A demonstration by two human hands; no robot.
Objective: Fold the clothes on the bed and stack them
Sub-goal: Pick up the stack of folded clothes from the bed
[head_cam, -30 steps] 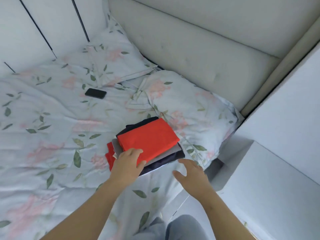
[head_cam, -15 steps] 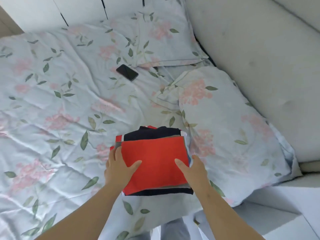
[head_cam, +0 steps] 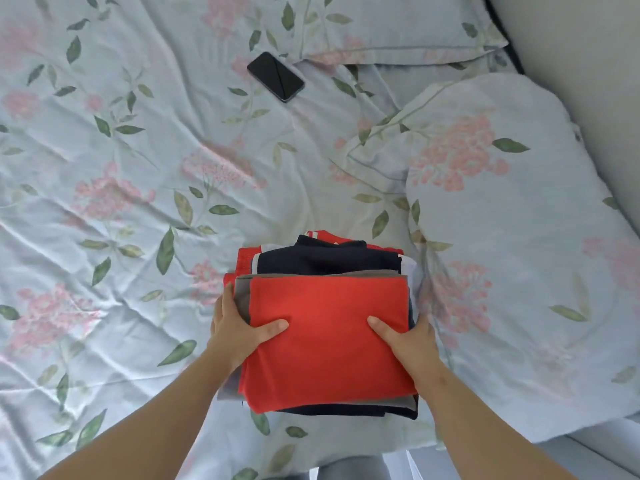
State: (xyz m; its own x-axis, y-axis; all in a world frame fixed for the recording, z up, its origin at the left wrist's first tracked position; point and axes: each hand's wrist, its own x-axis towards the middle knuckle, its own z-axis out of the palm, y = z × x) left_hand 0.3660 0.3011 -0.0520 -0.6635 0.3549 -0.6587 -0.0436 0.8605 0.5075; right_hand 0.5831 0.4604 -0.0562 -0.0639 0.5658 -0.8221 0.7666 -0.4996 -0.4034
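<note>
A stack of folded clothes (head_cam: 329,337) lies on the floral bed cover near the front edge. A red garment is on top, with grey, dark navy and other red pieces showing beneath and behind it. My left hand (head_cam: 239,327) grips the stack's left side, thumb on the red top and fingers down along the edge. On the right side my right hand (head_cam: 405,337) holds the stack the same way, thumb lying on the red cloth and fingers hidden behind the edge.
A black phone (head_cam: 276,76) lies on the bed cover (head_cam: 121,168) farther back. One floral pillow (head_cam: 512,237) sits right of the stack, another pillow (head_cam: 398,26) at the top. A pale padded headboard (head_cam: 588,81) runs along the right.
The view has tilted down and closed in on the stack. My right hand came from the bed's edge onto the stack's right side, and both hands now clasp it.
</note>
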